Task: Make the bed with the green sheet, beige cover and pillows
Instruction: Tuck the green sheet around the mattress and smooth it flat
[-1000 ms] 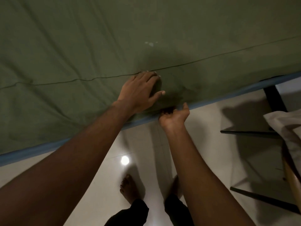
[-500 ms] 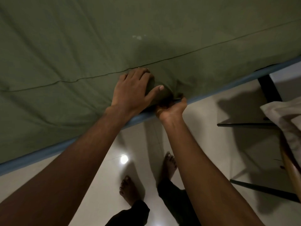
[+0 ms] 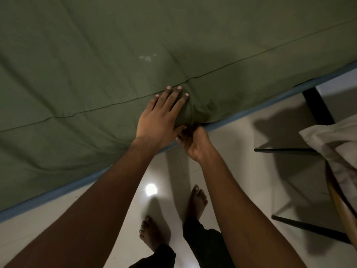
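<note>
Now right hand (image 3: 193, 141) has curled onto the green sheet (image 3: 96, 64) edge, left hand (image 3: 161, 117) pressing flat; tuck nearly seated.

I see the wrinkled green sheet (image 3: 96, 55) over the bed (image 3: 58, 192); at my right, a pale crumpled pillow (image 3: 328, 140) on a wooden chair (image 3: 340, 206).

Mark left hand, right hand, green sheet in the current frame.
left hand (image 3: 160, 122): head view, back of the hand.
right hand (image 3: 196, 142): head view, back of the hand.
green sheet (image 3: 116, 45): head view, flat top surface above the seam.
</note>
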